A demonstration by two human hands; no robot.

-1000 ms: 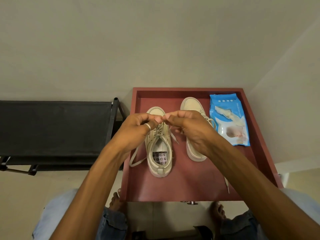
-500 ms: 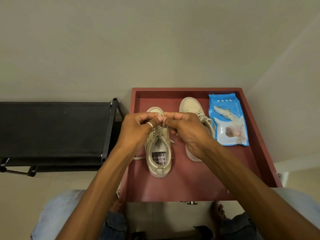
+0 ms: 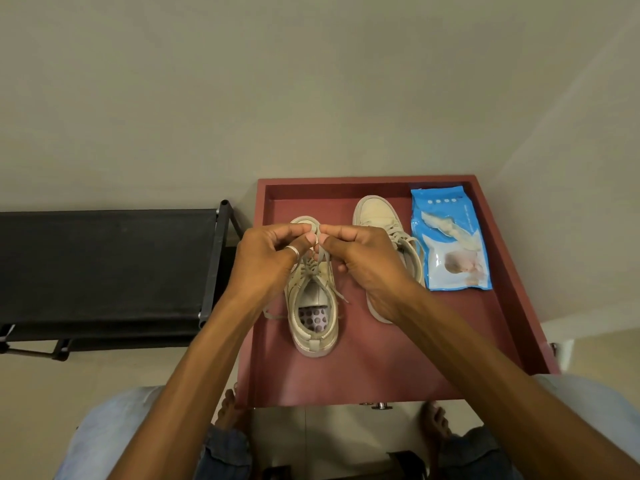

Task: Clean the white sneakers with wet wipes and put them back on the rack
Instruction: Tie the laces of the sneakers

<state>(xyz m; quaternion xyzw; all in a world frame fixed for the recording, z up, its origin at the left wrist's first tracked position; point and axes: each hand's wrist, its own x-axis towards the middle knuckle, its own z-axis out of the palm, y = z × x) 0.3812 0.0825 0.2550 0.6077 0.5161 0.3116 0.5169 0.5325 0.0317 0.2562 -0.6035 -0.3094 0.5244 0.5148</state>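
Two off-white sneakers stand side by side on a dark red table [image 3: 398,368], toes pointing away from me. Over the left sneaker [image 3: 313,317], my left hand [image 3: 272,259] and my right hand [image 3: 362,259] meet, each pinching a part of its grey lace [image 3: 323,259] above the tongue. One loose lace end trails off the shoe's right side, another off its left. The right sneaker [image 3: 377,214] is partly hidden by my right hand and wrist. A blue pack of wet wipes [image 3: 450,240] lies flat at the table's far right.
A black fabric shoe rack [image 3: 104,265] stands to the left of the table, its metal post close to my left forearm. A plain wall rises behind both. My knees and bare feet are below the table's near edge.
Both hands stay together over the left sneaker, working its lace. The lace end on the left has been drawn in shorter. The view has shifted slightly.
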